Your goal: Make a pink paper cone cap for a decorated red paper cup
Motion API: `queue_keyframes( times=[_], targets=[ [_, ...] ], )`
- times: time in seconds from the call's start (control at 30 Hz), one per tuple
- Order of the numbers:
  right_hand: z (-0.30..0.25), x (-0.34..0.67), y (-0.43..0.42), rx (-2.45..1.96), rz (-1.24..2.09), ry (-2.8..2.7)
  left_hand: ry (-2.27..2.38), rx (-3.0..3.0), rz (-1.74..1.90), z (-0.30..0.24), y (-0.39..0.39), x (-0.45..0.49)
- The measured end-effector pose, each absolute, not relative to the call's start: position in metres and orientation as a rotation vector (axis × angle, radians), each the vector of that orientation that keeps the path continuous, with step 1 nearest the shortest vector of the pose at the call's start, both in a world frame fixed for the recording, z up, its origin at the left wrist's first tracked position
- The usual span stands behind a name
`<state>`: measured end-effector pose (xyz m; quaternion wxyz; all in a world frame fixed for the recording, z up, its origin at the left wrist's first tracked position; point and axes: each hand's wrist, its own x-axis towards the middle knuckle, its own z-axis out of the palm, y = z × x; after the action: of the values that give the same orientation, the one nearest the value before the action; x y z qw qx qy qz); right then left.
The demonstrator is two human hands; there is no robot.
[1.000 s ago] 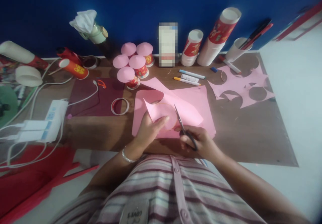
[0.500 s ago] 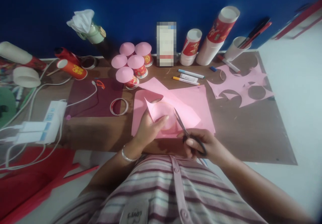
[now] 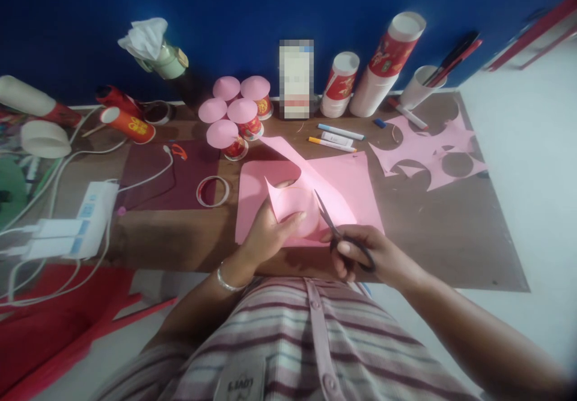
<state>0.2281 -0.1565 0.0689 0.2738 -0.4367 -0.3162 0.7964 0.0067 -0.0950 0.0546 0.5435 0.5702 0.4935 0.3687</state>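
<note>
My left hand (image 3: 270,226) pinches a piece of pink paper (image 3: 295,202), thumb on top, the other fingers hidden beneath. A faint round outline shows on this paper, and a long strip of it reaches up and to the right. In my right hand (image 3: 356,247) is a pair of dark-handled scissors (image 3: 331,223), fingers through the loops. Its blades point up and left along the right side of the round outline. Below both hands lie pink sheets (image 3: 252,178) on the wooden table (image 3: 171,238).
Paper cups with pink cone tops (image 3: 223,133) stand behind the sheets, beside a phone (image 3: 296,79). Markers (image 3: 340,131), stacked cups (image 3: 378,76) and a pen cup (image 3: 417,88) are at the back right. Cut pink scraps (image 3: 419,139) lie right; a tape roll (image 3: 213,191) and power strip (image 3: 94,217) left.
The held paper has turned a little and its strip now curves further away from the round part. My right hand and the scissors have shifted slightly to the right.
</note>
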Motion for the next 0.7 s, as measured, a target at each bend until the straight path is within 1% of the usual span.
queue_keyframes(
  times=[0.33, 0.5, 0.7],
  targets=[
    [0.057, 0.221, -0.153, -1.077, 1.972, -1.130, 1.072, 1.127, 0.888, 0.048, -0.095, 0.005],
    [0.055, 0.218, -0.156, -1.104, 1.869, -1.190, 1.094, 1.142, 0.887, 0.048, -0.096, 0.006],
    [0.056, 0.218, -0.157, -1.151, 1.838, -1.195, 1.092, 1.158, 0.878, 0.049, -0.095, 0.006]
  ],
)
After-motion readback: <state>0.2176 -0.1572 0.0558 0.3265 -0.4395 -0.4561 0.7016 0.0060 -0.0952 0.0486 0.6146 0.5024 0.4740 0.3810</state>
